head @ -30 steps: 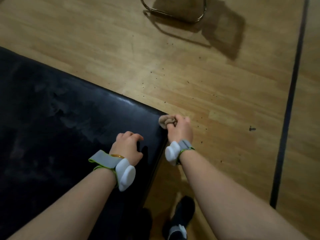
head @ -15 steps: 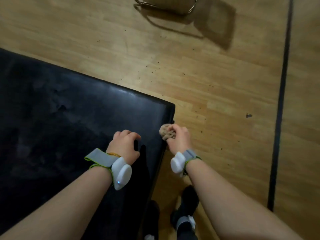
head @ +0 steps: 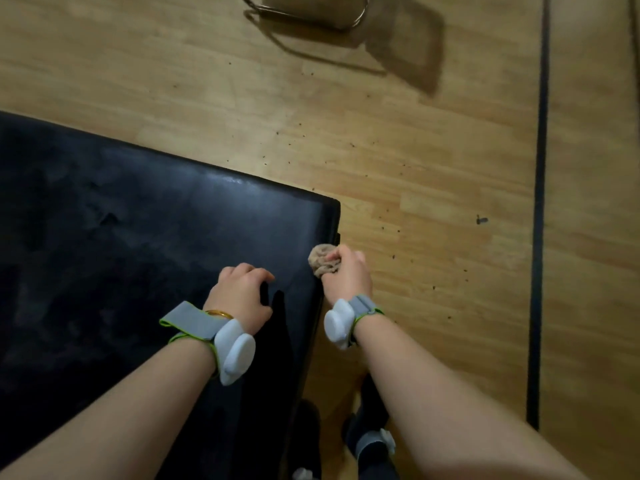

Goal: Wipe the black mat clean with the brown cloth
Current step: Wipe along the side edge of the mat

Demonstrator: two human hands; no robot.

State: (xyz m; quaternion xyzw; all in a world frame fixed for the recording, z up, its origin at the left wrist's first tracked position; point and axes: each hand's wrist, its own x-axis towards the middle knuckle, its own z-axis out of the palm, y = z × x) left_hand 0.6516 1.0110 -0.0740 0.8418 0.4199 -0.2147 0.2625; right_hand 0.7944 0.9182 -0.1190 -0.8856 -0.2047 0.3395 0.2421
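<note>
Glossy black mat (head: 138,244) on floor, bunched brown cloth (head: 322,259) against its right edge

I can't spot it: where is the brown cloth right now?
In the head view, the brown cloth is bunched in the right hand, against the black mat's right edge, just below its corner.

I can read no text, label, brand, number or sign anywhere in my view.
</note>
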